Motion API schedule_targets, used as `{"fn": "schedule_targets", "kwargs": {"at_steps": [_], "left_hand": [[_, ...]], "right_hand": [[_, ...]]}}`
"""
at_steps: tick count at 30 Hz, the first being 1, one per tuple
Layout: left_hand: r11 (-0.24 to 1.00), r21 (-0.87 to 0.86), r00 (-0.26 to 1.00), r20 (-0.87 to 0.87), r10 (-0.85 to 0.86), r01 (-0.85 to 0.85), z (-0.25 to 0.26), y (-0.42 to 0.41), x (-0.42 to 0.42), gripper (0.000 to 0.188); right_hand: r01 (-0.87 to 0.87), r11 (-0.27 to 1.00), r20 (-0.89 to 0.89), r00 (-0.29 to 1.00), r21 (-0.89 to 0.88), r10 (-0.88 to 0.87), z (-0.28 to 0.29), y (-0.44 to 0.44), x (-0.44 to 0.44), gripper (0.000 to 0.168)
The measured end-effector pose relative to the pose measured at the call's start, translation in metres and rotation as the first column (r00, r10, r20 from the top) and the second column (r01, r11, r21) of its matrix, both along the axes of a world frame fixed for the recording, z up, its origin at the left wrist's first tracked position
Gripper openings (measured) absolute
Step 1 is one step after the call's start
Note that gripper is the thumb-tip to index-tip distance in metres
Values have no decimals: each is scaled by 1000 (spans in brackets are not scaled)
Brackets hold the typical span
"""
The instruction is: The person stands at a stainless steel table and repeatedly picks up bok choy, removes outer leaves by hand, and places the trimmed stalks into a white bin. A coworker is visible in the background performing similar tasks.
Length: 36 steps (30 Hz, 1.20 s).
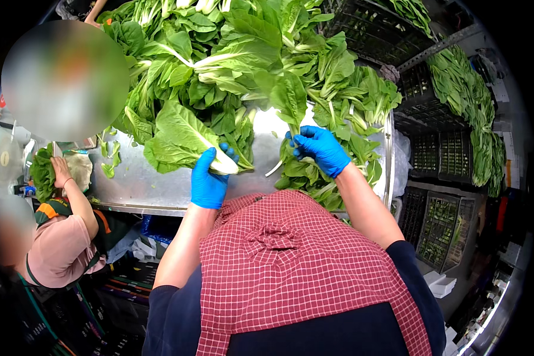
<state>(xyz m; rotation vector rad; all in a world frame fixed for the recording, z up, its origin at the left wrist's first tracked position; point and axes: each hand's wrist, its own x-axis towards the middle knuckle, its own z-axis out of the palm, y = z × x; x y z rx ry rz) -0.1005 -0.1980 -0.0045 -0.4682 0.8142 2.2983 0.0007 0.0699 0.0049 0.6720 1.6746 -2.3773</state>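
Note:
My left hand [211, 178], in a blue glove, grips a leafy green head [182, 138] by its thick white stem end, leaves pointing up and left. Between the gloved fingers of my right hand [318, 147] is a single green leaf [290, 98], held upright by its stalk. Beyond both hands spreads a big pile of leafy greens [240, 58] with white stems. More loose leaves [311, 178] lie under and beside my right hand. A thin white-stalked leaf [273, 169] rests on the metal table [160, 187] between my hands.
At the left, a co-worker's hand [61, 171] holds a bunch of greens [43, 173]. Leaf scraps [111, 162] lie on the table's left part. Black plastic crates [438, 151] of greens line the right side, past the table's raised metal edge [388, 164]. A clear plastic bag [402, 155] hangs there.

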Motion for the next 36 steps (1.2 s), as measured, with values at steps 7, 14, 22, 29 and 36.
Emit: {"fn": "schedule_targets", "kwargs": {"at_steps": [7,14,22,29,36], "left_hand": [[959,181,976,-25,-218,219,21,28,19,46],[947,96,951,-70,-300,306,6,37,29,53],[954,199,974,-24,-226,226,9,49,32,46],[989,124,996,-39,-79,83,39,33,18,56],[993,114,983,-174,52,-32,40,-28,-17,57]], "right_hand": [[-67,968,-78,996,-243,49,14,-40,15,44],[-138,990,-33,990,5,139,28,-67,25,27],[102,980,1,995,169,-104,17,-76,35,33],[573,812,80,819,-108,-568,-7,-55,46,28],[-154,987,188,971,35,145,-25,-66,27,35]]}}
